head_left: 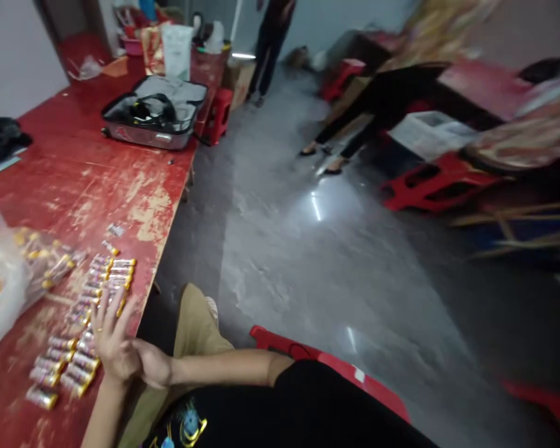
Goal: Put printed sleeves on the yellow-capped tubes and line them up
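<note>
My left hand (113, 339) is raised over the edge of the red table (98, 177), fingers spread and nothing seen in it. Against its palm side rests my right hand (153, 364), whose fingers are mostly hidden. Just beyond and beside the left hand, small wrapped sticks with yellow ends (121, 270) lie in rows on the table. Another group of them (77, 370) is at the lower left. A clear plastic bag (9, 298) holding many similar pieces stands at the left edge.
An open case (154, 115) with a black strapped item sits farther up the table, near white and red bags. A red stool (220, 115) is beside the table. Another red seat (326, 361) is by my body. Two people stand or sit beyond, over the grey floor (280, 249).
</note>
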A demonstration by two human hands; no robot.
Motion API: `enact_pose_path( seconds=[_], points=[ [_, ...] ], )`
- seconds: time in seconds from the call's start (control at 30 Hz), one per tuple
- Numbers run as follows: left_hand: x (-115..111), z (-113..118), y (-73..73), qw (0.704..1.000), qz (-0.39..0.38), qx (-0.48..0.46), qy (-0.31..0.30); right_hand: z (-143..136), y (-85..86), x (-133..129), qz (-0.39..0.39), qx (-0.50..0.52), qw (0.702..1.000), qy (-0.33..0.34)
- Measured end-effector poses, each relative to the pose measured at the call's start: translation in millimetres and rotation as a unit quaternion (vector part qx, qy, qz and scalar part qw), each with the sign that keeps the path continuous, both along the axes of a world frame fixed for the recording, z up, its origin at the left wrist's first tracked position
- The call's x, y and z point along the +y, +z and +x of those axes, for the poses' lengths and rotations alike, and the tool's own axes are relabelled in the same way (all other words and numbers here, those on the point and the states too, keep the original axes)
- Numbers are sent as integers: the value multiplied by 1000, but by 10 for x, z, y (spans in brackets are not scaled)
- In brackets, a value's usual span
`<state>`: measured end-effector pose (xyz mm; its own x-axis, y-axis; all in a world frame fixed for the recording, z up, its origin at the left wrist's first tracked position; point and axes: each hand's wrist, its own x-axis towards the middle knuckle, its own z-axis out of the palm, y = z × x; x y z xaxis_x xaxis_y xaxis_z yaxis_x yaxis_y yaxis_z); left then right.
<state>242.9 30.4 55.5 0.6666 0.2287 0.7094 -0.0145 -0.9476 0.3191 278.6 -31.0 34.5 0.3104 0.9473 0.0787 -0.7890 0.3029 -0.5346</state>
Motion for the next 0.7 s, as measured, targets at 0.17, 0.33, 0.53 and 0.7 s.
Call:
enact_pose_path(
  seconds=[0.17,0.33,0.53,0.7],
  points=[
    [615,909,404,996,-20,-9,89,856,361,-269,-25,-9,1000,-3],
    [620,1646,1072,989,-108,-11,96,2233,824,-925,-62,209,966,-138],
    [-479,2445,1181,955,-265,116,66,3569,1246,-2408,-81,377,858,-340],
    [-1375,3744,1070,918,-284,252,-116,4338,1068,-3958,-150,443,700,-539]
  ],
)
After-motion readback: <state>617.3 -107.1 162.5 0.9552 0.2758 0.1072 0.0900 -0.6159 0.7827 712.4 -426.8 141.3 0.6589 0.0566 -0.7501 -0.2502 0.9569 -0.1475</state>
